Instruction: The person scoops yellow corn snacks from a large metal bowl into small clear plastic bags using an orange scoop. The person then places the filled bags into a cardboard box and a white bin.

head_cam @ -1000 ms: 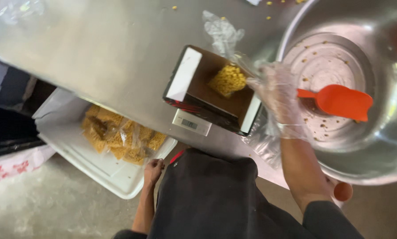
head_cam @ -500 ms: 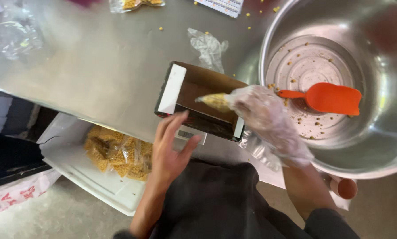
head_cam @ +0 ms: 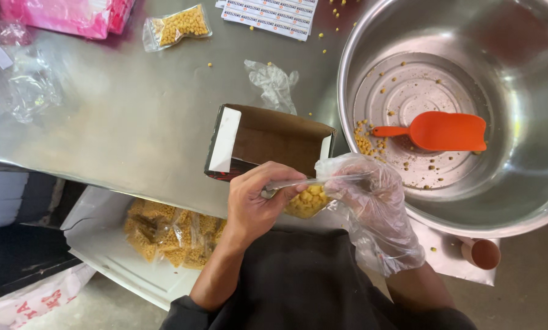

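Labels: a white strip of printed stickers (head_cam: 268, 17) lies flat at the table's (head_cam: 121, 134) far edge, beside a sealed clear pouch (head_cam: 177, 25) of yellow snack and a pink packet (head_cam: 66, 15).
Box: a brown open carton (head_cam: 268, 142) sits mid-table, just left of the steel bowl (head_cam: 530, 122) holding an orange scoop (head_cam: 435, 131).
Tray: a white tray (head_cam: 133, 275) below the table edge holds filled pouches.
Bag: a small clear bag (head_cam: 307, 198) of yellow snack, at the near table edge; its top edge runs left to right, belly hanging down.
Left hand (head_cam: 255, 205): bare, closed, pinching the bag's top.
Right hand (head_cam: 368, 195): in a clear glove, fingers closed on the bag's other end.
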The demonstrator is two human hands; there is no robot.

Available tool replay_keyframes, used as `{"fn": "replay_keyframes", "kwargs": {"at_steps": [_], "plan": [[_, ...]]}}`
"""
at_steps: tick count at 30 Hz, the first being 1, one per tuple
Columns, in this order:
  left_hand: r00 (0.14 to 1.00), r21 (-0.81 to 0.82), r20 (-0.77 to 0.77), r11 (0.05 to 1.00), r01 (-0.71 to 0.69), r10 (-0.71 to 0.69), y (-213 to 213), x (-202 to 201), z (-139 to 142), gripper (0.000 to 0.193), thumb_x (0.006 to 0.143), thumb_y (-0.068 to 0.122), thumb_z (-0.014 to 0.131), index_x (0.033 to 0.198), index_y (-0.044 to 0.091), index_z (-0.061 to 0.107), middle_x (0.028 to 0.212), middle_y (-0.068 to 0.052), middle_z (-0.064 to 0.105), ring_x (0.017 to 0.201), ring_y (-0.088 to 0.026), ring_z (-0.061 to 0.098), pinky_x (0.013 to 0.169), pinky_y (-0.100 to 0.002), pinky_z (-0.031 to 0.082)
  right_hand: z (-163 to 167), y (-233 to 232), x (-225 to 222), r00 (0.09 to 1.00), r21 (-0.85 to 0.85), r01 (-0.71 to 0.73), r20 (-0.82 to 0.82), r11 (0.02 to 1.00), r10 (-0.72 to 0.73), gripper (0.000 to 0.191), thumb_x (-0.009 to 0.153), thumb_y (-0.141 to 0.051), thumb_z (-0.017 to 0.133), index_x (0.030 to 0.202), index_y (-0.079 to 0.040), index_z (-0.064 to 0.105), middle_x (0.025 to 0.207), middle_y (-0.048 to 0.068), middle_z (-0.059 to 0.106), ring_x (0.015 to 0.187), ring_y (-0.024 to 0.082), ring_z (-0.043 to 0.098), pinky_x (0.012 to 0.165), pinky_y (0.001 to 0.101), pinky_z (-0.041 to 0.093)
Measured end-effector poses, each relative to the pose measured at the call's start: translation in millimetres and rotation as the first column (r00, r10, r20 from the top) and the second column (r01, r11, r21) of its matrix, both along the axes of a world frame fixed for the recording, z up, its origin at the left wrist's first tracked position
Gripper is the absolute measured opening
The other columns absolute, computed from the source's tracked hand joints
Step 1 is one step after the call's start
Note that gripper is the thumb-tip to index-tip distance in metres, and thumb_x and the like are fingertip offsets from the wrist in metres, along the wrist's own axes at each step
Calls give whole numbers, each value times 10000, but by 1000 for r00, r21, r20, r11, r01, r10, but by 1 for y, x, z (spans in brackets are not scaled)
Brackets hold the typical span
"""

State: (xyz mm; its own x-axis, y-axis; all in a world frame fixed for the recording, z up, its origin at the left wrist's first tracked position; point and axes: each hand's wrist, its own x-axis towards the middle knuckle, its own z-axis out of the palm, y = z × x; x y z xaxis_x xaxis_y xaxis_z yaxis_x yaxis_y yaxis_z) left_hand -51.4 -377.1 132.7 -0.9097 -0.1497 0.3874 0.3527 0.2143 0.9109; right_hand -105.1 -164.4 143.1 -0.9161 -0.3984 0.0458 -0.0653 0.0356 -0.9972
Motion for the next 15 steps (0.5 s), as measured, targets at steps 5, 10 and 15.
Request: {"fn": "replay_keyframes", "kwargs": {"at_steps": [5,10,15], "plan": [[1000,28,0,999,31,-31,4,-1,2,127,897,32,801,999,18,729,974,-73,764,888,-177,747,799,-284,593,5,1,2,999,-26,-23,-29,999,23,139,867,28,777,976,-17,703,1044,72,706,950,128,665,827,275,572],[999,32,29,999,19,-20,11,0,6,103,911,49,789,973,22,712,970,-68,767,894,-159,755,794,-278,604,11,-2,4,1000,-6,13,-22,1000,-13,115,870,17,772,956,-18,704,1031,69,719,917,125,676,781,273,578],[989,24,142,999,44,-47,6,-5,8,101,895,76,805,968,27,755,925,-68,779,836,-151,745,743,-282,584,11,-3,6,997,56,60,-55,997,-57,127,884,-14,777,988,-24,705,992,54,710,921,113,678,800,266,576]]}}
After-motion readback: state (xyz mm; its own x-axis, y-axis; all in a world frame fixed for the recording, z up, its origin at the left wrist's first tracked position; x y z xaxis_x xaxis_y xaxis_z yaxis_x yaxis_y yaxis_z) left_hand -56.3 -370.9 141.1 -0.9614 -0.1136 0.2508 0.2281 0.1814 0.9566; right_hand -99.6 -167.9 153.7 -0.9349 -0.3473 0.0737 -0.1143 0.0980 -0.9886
